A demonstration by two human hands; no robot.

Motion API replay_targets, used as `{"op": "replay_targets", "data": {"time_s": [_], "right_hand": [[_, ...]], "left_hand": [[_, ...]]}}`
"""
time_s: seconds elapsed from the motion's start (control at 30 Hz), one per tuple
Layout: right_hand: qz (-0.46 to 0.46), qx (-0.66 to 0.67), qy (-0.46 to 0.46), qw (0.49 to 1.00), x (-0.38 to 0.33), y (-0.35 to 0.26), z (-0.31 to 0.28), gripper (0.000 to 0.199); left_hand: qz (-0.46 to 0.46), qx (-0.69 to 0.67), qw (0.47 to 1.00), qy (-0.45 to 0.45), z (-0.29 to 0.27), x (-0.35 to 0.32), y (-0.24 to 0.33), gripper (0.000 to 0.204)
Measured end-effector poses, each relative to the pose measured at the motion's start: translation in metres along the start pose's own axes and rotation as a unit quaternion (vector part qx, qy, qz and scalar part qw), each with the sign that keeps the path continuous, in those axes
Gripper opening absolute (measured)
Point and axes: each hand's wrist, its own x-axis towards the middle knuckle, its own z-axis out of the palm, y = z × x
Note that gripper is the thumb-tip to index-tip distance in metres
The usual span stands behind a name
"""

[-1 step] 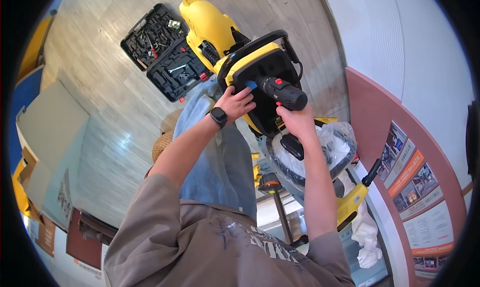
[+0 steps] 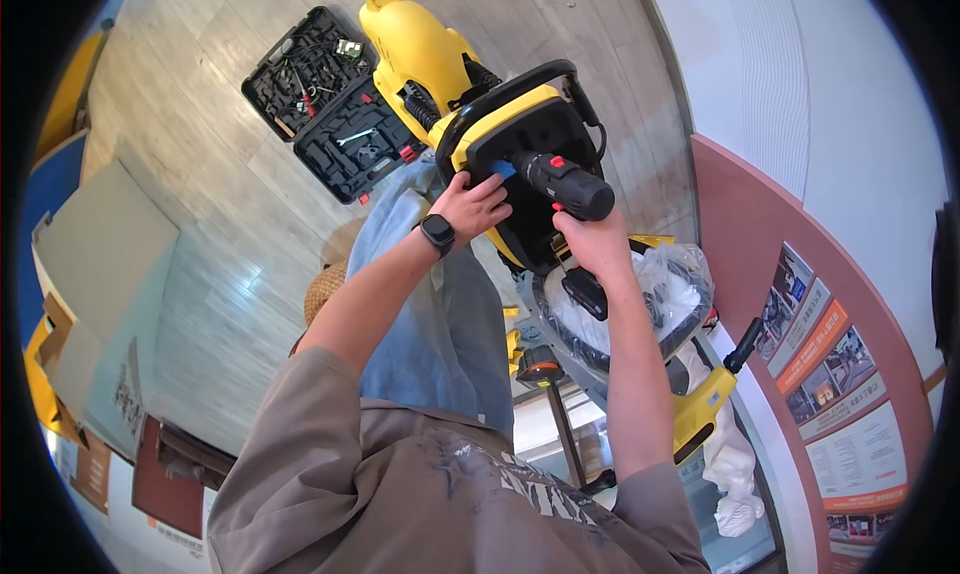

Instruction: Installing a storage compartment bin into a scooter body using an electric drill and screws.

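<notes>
R hand (image 2: 596,246) wrapped round drill (image 2: 572,187), chuck (image 2: 522,164) aimed at blk panel (image 2: 545,127), contact hidden; L hand (image 2: 474,210) at panel edge by blue piece (image 2: 503,169), can't tell if gripping. Best keep drill square, push steady, L hand clear of chuck.

Apparently a showroom: a curved maroon display panel (image 2: 735,214) bearing photo posters (image 2: 811,339) at four o'clock, a yellow-and-black plastic machine (image 2: 412,39) at twelve, grey wood-plank floor (image 2: 195,124) at ten.
</notes>
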Motion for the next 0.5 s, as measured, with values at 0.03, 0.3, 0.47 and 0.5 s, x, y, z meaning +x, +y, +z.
{"op": "replay_targets", "data": {"time_s": [0.03,0.3,0.47,0.5], "right_hand": [[0.0,0.0,0.0,1.0,-0.001,-0.003,-0.001,0.042],[-0.002,0.019,0.001,1.0,0.002,0.005,0.002,0.042],[0.023,0.025,-0.02,0.999,0.006,0.006,0.001,0.041],[0.024,0.019,-0.02,0.999,0.005,0.004,0.001,0.042]], "left_hand": [[0.004,0.007,1.0,0.002,0.0,0.0,0.0,0.031],[-0.006,0.009,1.0,-0.008,-0.003,0.0,0.001,0.032],[0.004,0.003,1.0,0.001,0.0,-0.001,-0.001,0.032],[0.004,0.002,1.0,0.001,0.0,0.0,-0.002,0.032]]}}
